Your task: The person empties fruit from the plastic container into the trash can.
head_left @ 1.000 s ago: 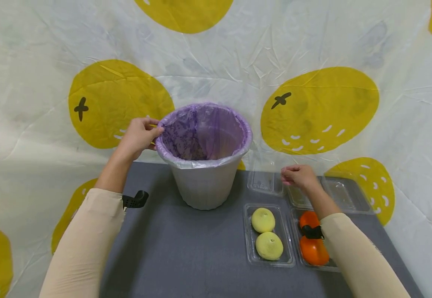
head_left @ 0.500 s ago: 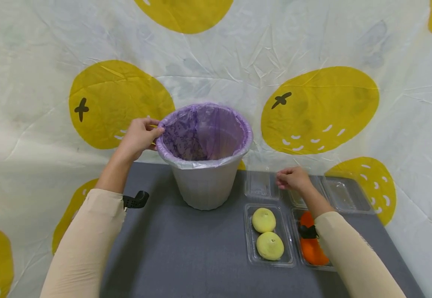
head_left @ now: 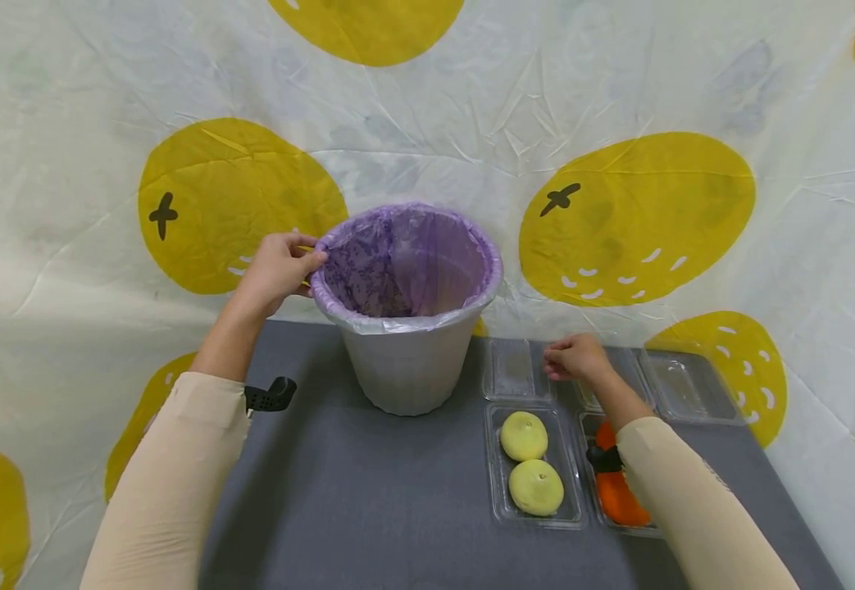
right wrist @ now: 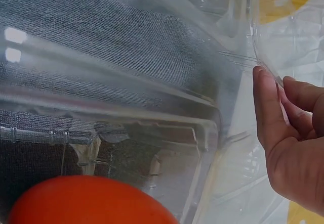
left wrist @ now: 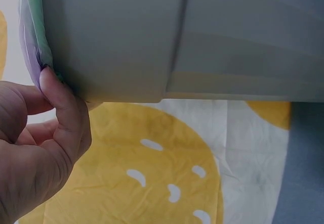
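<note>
A pale trash bin (head_left: 408,369), lined with a purple trash bag (head_left: 427,254), stands upright on the table. My left hand (head_left: 277,269) pinches the bag-covered rim on its left side; in the left wrist view its fingers (left wrist: 63,97) are bent at the bag's edge. My right hand (head_left: 578,358) pinches the edge of a clear plastic lid (head_left: 510,370) behind a clear container (head_left: 497,500) with two pale yellow round fruits (head_left: 536,487). In the right wrist view that thin edge runs between thumb and fingers. Under my right forearm, orange fruits (head_left: 622,497) sit in another clear container, partly hidden.
Another clear lid (head_left: 693,385) lies at the back right, near the table's edge. A white curtain (head_left: 427,98) printed with yellow fruits hangs close behind the bin. The grey table (head_left: 368,508) extends in front of the bin.
My right hand has moved a little left and toward me, and the clear lid it holds has shifted the same way. My left hand has stayed on the bin's rim.
</note>
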A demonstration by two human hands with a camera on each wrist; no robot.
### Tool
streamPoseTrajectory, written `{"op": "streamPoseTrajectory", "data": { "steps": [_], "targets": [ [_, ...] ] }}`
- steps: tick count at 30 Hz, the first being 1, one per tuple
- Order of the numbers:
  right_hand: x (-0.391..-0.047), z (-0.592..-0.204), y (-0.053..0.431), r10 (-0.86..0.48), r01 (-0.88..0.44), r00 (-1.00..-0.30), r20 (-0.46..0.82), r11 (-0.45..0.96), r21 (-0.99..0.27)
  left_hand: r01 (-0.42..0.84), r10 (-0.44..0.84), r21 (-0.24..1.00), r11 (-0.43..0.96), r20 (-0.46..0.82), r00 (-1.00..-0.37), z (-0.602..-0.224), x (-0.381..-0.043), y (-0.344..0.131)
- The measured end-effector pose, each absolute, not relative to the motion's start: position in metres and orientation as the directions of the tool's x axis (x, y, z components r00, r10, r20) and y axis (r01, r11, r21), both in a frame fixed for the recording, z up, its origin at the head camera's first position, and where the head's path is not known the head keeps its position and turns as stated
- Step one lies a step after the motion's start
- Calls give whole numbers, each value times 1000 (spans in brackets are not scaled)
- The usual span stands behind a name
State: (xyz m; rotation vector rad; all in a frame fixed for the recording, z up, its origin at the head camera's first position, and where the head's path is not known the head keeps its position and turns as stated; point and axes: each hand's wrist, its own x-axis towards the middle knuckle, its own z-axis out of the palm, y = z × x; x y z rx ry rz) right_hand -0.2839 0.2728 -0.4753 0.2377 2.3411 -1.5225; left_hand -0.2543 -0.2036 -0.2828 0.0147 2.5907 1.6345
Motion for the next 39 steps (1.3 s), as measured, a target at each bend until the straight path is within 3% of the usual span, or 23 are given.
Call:
{"op": "streamPoseTrajectory", "data": {
  "steps": [25, 39],
  "targets": [
    [-281, -478, 269, -4, 318, -928, -372, 510, -800, -29, 53, 901, 432, -57, -997, -283, -253, -204],
    [-276, -472, 286, -35, 341, -923, -383, 383, -858, -30, 52, 902, 431, -58, -997, -284, -255, -204]
  ]
}}
